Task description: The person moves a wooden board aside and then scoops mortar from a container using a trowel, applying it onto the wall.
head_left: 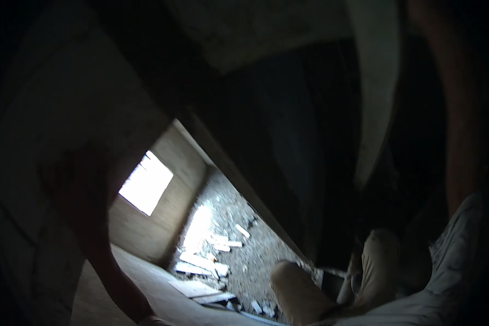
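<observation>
My left arm reaches up from the lower edge, and my left hand (79, 171) is a dark shape against a dim pale wall (54, 98). Its fingers show only faintly; they look spread and laid on the wall, with nothing seen in them. On the right, my right forearm (456, 108) rises from a pale sleeve (459, 239) to the top edge, where the right hand passes out of view. Beside that forearm hangs a long, pale, curved piece (377, 81), tapering downward; its kind cannot be made out.
A slanting opening shows a lit room with a bright window (148, 182) and rough ground (250, 239) strewn with pale broken pieces (201, 263). A dark slanted beam edge (244, 195) borders it. My bent knees (299, 290) are below. Deep shadow hides much on the right.
</observation>
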`<control>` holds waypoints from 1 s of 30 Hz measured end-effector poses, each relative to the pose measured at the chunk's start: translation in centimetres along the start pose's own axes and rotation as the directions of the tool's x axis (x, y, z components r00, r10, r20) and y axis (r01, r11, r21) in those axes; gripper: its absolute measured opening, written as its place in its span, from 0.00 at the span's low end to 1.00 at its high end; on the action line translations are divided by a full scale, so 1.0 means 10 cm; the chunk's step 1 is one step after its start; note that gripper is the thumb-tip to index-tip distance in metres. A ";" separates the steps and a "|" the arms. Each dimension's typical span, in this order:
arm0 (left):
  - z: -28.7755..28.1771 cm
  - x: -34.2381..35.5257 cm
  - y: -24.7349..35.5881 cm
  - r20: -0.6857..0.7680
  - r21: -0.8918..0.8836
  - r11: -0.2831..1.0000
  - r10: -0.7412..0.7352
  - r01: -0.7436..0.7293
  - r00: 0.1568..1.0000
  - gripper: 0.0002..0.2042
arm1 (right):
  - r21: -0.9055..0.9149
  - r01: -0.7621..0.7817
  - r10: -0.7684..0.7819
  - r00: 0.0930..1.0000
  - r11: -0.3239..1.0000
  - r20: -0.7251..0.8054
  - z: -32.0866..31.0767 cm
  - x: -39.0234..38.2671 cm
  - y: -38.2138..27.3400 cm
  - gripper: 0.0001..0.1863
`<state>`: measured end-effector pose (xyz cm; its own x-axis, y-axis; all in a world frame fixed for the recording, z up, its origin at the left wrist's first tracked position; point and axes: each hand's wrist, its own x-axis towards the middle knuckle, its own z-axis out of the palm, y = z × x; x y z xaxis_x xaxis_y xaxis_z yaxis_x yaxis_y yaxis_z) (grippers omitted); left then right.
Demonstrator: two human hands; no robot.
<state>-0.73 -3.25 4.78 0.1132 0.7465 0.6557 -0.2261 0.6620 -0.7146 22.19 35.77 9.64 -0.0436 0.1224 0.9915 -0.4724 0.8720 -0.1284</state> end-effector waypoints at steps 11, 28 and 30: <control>-0.27 0.15 -0.06 0.003 -0.401 0.900 -0.185 0.170 0.983 0.12 | 0.371 -0.322 0.265 0.944 0.871 0.198 0.65 -0.80 0.42 0.20; -0.34 0.25 0.00 0.024 -0.381 0.896 -0.237 0.229 0.971 0.13 | 0.376 -0.692 0.488 0.710 0.616 0.508 1.44 -2.94 0.71 0.34; -0.30 0.18 -0.02 0.021 -0.396 0.893 -0.225 0.215 0.974 0.14 | 0.333 -0.679 0.471 0.711 0.654 0.523 1.53 -3.25 0.77 0.37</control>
<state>2.41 -1.85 5.34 0.1413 0.5767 0.8047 0.2059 0.7779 -0.5937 6.45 31.26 -23.23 -0.7136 0.2500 0.6544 -0.5728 0.3296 -0.7505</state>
